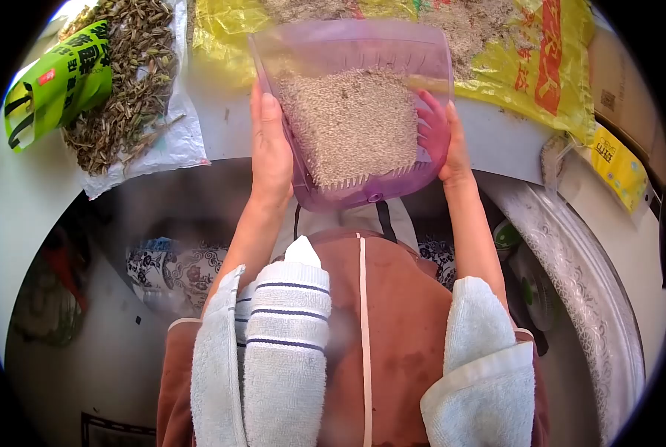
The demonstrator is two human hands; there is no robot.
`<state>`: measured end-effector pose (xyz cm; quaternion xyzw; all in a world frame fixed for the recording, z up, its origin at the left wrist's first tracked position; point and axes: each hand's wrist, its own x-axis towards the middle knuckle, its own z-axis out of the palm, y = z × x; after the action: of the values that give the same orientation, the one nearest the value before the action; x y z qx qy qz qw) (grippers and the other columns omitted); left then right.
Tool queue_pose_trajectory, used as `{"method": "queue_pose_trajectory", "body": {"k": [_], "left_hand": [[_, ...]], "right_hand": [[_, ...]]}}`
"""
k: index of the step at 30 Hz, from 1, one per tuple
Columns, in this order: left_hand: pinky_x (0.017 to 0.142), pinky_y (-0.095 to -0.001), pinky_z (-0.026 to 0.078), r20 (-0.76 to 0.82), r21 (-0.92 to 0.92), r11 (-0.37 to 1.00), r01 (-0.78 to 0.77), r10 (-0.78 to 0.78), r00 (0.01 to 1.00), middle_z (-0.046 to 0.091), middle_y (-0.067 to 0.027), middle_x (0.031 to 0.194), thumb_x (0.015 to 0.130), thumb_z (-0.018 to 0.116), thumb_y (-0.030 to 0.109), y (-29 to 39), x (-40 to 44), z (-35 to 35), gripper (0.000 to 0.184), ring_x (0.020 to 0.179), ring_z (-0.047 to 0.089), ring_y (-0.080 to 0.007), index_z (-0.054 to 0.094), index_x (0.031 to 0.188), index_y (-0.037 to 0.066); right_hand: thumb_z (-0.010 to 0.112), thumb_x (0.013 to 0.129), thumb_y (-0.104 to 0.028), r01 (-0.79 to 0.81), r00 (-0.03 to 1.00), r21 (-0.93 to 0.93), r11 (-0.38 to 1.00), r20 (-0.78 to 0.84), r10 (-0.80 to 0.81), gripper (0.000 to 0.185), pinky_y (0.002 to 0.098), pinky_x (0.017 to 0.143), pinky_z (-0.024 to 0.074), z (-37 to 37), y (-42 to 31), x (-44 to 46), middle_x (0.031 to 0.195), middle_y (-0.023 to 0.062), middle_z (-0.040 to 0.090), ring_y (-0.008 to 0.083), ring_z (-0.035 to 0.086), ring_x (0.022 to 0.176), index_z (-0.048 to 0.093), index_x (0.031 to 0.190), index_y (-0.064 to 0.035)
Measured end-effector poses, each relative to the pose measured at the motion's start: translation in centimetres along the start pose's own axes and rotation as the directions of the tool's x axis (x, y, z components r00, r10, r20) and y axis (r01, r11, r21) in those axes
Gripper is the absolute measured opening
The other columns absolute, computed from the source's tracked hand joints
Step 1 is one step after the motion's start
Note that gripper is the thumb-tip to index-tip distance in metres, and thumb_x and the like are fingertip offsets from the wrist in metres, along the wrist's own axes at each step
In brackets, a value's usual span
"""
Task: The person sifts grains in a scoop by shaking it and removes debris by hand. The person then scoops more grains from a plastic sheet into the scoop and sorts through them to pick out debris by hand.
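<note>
White tabletop (221,123) curves round the person. At its near edge, the left hand (271,153) and right hand (457,153) clasp opposite sides of a purple container (351,43), raising pale grains (355,123); moving it calls for a level grip. Beyond lie dried pods (140,67), yellow plastic (497,93) and, rightward, a carton (620,82).

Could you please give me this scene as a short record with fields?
Left hand: grips one side of the pan
Right hand: grips the other side
Pan: purple, see-through
Pan contents: pale, fine granules
Far side: yellow plastic sheet with similar loose material
Far left: dried, dark plant pieces on white plastic, beside a green packet
</note>
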<state>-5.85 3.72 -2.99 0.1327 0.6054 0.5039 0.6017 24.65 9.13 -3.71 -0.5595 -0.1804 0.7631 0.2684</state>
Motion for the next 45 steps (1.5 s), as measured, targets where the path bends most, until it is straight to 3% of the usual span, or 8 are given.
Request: {"method": "queue_pose_trajectory", "body": {"k": [5, 13, 17, 23, 27, 33, 36, 45], "left_hand": [[0.092, -0.0388, 0.045, -0.021, -0.054, 0.984, 0.172, -0.174, 0.985, 0.057, -0.0137, 0.112, 0.100, 0.033, 0.048, 1.2, 0.3, -2.9, 0.057, 0.101, 0.057, -0.0228, 0.021, 0.149, 0.023], [0.101, -0.0443, 0.039, -0.032, -0.084, 0.994, -0.074, 0.072, 0.997, 0.045, -0.0177, 0.133, 0.100, 0.033, 0.048, -0.7, -1.5, 2.5, 0.061, 0.119, 0.048, -0.0298, 0.018, 0.150, 0.017], [0.101, -0.0451, 0.040, 0.037, -0.122, 0.992, 0.043, -0.039, 0.999, 0.046, -0.0193, 0.132, 0.101, 0.031, 0.046, -0.2, 0.1, -2.8, 0.057, 0.119, 0.049, -0.0318, 0.014, 0.150, 0.021], [0.101, -0.0425, 0.041, -0.090, -0.022, 0.996, 0.085, -0.086, 0.992, 0.048, -0.0151, 0.125, 0.101, 0.032, 0.048, 0.8, -2.1, 2.5, 0.057, 0.114, 0.050, -0.0242, 0.021, 0.150, 0.022], [0.099, -0.0421, 0.042, -0.106, -0.060, 0.995, 0.079, -0.085, 0.991, 0.048, -0.0165, 0.126, 0.101, 0.032, 0.048, 1.8, -1.8, -0.9, 0.058, 0.114, 0.051, -0.0260, 0.021, 0.150, 0.019], [0.101, -0.0419, 0.039, -0.047, -0.057, 0.998, 0.040, -0.042, 0.998, 0.051, -0.0152, 0.122, 0.100, 0.034, 0.048, -0.1, -2.5, 1.7, 0.059, 0.114, 0.050, -0.0254, 0.019, 0.150, 0.018], [0.100, -0.0422, 0.040, -0.063, -0.079, 0.997, 0.019, -0.024, 0.998, 0.050, -0.0151, 0.120, 0.100, 0.035, 0.049, 0.9, -2.3, -2.1, 0.061, 0.113, 0.050, -0.0248, 0.019, 0.149, 0.018], [0.089, -0.0363, 0.045, -0.178, -0.001, 1.000, 0.022, -0.022, 0.984, 0.055, -0.0115, 0.112, 0.100, 0.033, 0.049, 1.5, -4.3, -0.4, 0.058, 0.098, 0.056, -0.0206, 0.021, 0.149, 0.019]], "right_hand": [[0.040, 0.099, -0.048, 0.171, 0.985, -0.059, 0.984, -0.004, -0.172, 0.061, 0.0351, 0.103, 0.0380, 5.0, 5.2, -1.2, 0.139, 0.0097, 0.046, 0.0195, 0.048, 0.122, 0.037, 0.142, -0.0053], [0.036, 0.100, -0.046, 0.059, 0.995, 0.178, 0.982, 0.064, -0.071, 0.060, 0.0339, 0.099, 0.0406, 3.1, -0.4, -0.9, 0.135, 0.0098, 0.048, 0.0208, 0.050, 0.119, 0.035, 0.144, -0.0047], [0.042, 0.099, -0.045, 0.244, 0.969, -0.151, 0.958, 0.013, -0.245, 0.058, 0.0323, 0.104, 0.0345, 6.4, 2.3, -1.3, 0.135, 0.0095, 0.048, 0.0192, 0.047, 0.121, 0.044, 0.136, 0.0001], [0.039, 0.098, -0.050, -0.029, 0.996, 0.228, 0.973, 0.092, 0.008, 0.065, 0.0351, 0.103, 0.0385, 3.1, 0.3, -1.7, 0.141, 0.0129, 0.044, 0.0238, 0.047, 0.125, 0.035, 0.144, -0.0045], [0.037, 0.099, -0.049, 0.134, 0.990, -0.073, 0.988, 0.052, -0.130, 0.061, 0.0348, 0.106, 0.0340, 5.1, 4.7, -0.2, 0.140, 0.0092, 0.045, 0.0197, 0.044, 0.125, 0.035, 0.144, -0.0071], [0.035, 0.098, -0.053, 0.005, 1.000, 0.159, 0.987, 0.028, -0.010, 0.066, 0.0355, 0.098, 0.0427, 3.4, 0.5, -2.3, 0.135, 0.0136, 0.048, 0.0239, 0.051, 0.119, 0.037, 0.143, -0.0043], [0.029, 0.099, -0.055, 0.153, 0.988, -0.217, 0.964, 0.030, -0.150, 0.067, 0.0367, 0.108, 0.0318, 5.2, 3.3, -1.1, 0.144, 0.0112, 0.041, 0.0235, 0.043, 0.129, 0.029, 0.147, -0.0087], [0.035, 0.099, -0.051, 0.053, 0.999, -0.099, 0.994, 0.000, -0.053, 0.062, 0.0351, 0.107, 0.0328, 4.2, 3.3, -0.4, 0.142, 0.0094, 0.044, 0.0224, 0.044, 0.128, 0.038, 0.143, -0.0065]]}}
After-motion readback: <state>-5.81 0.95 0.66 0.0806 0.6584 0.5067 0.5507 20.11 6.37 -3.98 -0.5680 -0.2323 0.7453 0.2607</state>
